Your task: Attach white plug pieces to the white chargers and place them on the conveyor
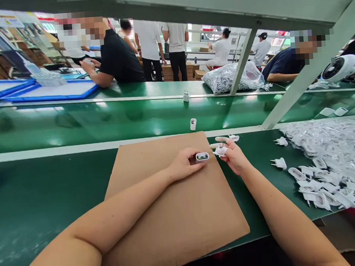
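Note:
My left hand [184, 164] is closed round a white charger housing [202, 157] over the cardboard sheet [170, 213]. The housing's open end faces me and shows a green circuit board inside. Just to the right, my right hand [234, 157] pinches a white plug cover [220, 150] between thumb and fingers, a small gap away from the housing. Pale finger cots cover some of the right fingertips. Another plug cover [234, 138] lies on the green bench right behind those fingers.
At the right lie a heap of plug covers [321, 184] and a clear plastic bag [331, 139]. A white charger [193, 124] rests on the green conveyor belt [128, 118], and another charger [186, 96] stands on its far edge. A metal post [300, 83] slants up at the right. Co-workers sit and stand beyond.

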Demonstrator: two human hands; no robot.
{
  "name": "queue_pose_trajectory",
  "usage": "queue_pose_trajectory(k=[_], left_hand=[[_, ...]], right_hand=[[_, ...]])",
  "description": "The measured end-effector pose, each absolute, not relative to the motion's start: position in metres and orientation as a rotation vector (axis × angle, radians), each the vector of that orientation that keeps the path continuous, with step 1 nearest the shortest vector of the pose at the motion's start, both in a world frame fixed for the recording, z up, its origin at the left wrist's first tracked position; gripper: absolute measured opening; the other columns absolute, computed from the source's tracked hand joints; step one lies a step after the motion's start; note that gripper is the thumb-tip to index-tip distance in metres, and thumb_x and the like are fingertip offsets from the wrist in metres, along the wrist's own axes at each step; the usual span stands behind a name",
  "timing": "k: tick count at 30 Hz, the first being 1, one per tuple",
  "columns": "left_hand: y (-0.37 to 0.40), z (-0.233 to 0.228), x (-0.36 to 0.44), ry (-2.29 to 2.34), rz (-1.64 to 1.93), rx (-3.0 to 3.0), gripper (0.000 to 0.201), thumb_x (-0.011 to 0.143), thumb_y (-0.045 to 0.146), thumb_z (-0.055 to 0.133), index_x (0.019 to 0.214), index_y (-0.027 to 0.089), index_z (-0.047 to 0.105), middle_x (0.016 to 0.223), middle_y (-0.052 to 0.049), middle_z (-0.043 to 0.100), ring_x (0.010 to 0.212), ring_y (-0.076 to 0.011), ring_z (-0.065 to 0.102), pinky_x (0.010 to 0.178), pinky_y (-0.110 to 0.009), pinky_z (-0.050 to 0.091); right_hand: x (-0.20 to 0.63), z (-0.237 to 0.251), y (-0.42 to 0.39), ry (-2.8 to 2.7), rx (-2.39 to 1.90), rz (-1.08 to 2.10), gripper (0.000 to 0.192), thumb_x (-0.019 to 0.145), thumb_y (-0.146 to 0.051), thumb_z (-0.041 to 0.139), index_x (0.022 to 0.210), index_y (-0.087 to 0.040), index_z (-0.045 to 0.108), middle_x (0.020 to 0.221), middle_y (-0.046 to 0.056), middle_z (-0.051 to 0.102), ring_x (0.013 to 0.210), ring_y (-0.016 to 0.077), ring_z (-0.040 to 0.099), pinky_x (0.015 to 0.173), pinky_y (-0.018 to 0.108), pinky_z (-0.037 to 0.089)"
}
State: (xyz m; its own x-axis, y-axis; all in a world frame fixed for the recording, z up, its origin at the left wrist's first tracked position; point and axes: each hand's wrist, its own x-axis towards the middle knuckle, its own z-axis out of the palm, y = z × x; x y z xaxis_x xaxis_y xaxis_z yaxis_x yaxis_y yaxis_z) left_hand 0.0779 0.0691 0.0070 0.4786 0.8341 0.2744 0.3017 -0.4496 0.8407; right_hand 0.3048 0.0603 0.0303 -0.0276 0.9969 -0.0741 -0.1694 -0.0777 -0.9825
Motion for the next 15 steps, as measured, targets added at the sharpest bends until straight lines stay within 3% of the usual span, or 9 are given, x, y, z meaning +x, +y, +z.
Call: queue_pose_trajectory(k=[8, 15], left_hand=[[0.0763, 0.0023, 0.0750, 0.920, 0.906, 2.082, 0.030, 0.086, 0.045, 0.074, 0.104, 0.022, 0.078, 0.095, -0.006, 0.075, 0.088, -0.0239, 0.064, 0.080, -0.035, 0.048], [0.0763, 0.0039, 0.0742, 0.953, 0.873, 2.082, 0.028, 0.086, 0.046, 0.075, 0.100, 0.022, 0.078, 0.093, -0.006, 0.074, 0.086, -0.0236, 0.064, 0.075, -0.033, 0.046]], right_hand=[[0.2993, 0.0360, 0.0553, -1.256, -1.090, 1.395, 0.045, 0.062, -0.049, 0.095, 0.090, -0.021, 0.073, 0.086, 0.002, 0.072, 0.069, 0.0126, 0.058, 0.066, 0.028, 0.047], [0.2977, 0.0332, 0.0573, -1.134, -1.130, 1.395, 0.051, 0.060, -0.055, 0.095, 0.095, -0.025, 0.074, 0.086, 0.001, 0.072, 0.057, 0.0092, 0.049, 0.056, 0.027, 0.045]])
